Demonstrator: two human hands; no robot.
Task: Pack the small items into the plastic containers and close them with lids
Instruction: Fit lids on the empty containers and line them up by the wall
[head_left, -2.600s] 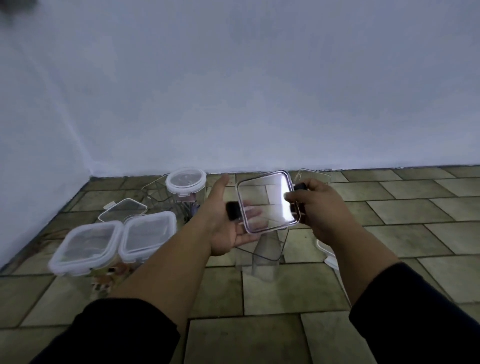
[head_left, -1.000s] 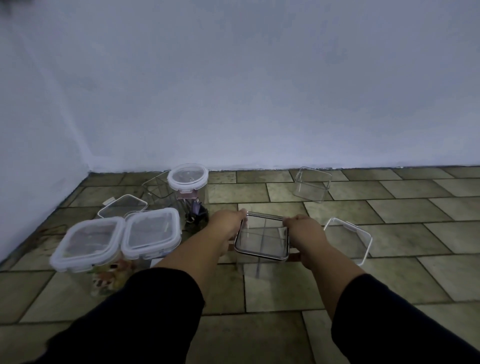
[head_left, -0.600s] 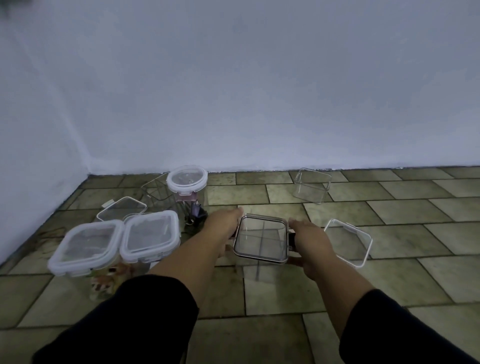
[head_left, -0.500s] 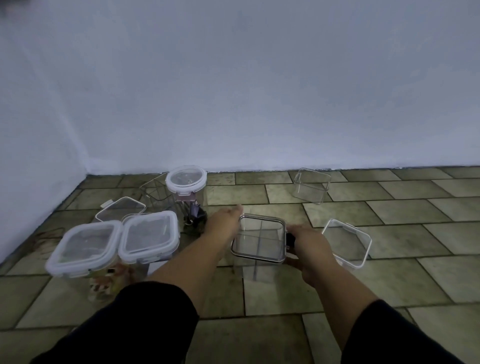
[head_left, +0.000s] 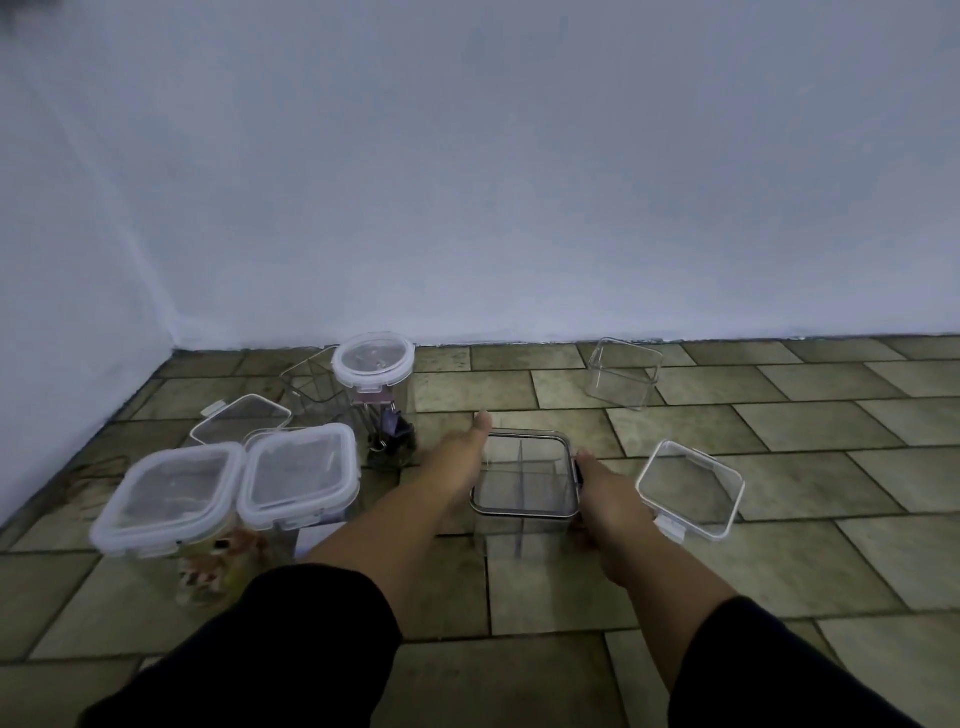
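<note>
Clear plastic, square and tall: the container (head_left: 519, 535) stands on the tiled floor (head_left: 550, 592) between the two hands. Its dark-rimmed lid (head_left: 524, 475) is seated on top, and partition walls show through it. The left hand (head_left: 457, 457) lies stretched out straight along the container's left side, touching the lid's edge; its far fingers are hidden. The right hand (head_left: 605, 499) grips the right side, with the thumb up by the small black latch (head_left: 576, 470) on the lid's edge and the fingers curled down round the wall. Both arms come out of dark sleeves (head_left: 291, 649).

Just beside the right hand a loose white-rimmed lid (head_left: 691, 488) lies on the floor. Farther off, near the pale wall (head_left: 467, 182), an open clear tub (head_left: 626, 371) stands alone.

Left of the left hand stands a round jar (head_left: 382, 410) closed with a white round cap (head_left: 373, 361); dark binder clips (head_left: 389, 434) sit at its bottom. Behind it is another see-through vessel (head_left: 311, 387), too faint to make out. A second loose lid (head_left: 241, 423) lies flat nearby.

Nearest on the left, two square boxes with white-rimmed tops stand touching side by side: the inner box (head_left: 301, 475) and the outer box (head_left: 169, 499). The outer one holds brownish small items (head_left: 208, 566).
</note>
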